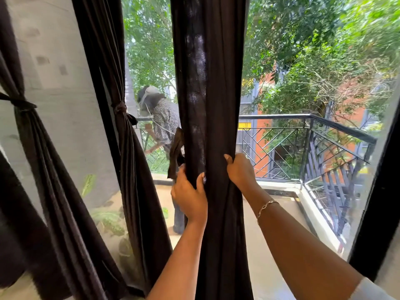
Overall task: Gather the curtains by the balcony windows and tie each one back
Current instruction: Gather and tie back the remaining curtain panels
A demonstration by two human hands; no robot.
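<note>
- The dark curtain point(207, 94) hangs upright in one gathered column, in front of the balcony railing point(337, 123).
- The left hand point(189, 197) and right hand point(239, 172) clasp it from either side, fingers curled round the folds.
- A tie strip point(175, 152) dangles beside the left hand.

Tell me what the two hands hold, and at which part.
Both grip the gathered middle curtain partway up: left hand on its left side, right hand on its right edge. Whether the left also pinches the tie strip is unclear.
</note>
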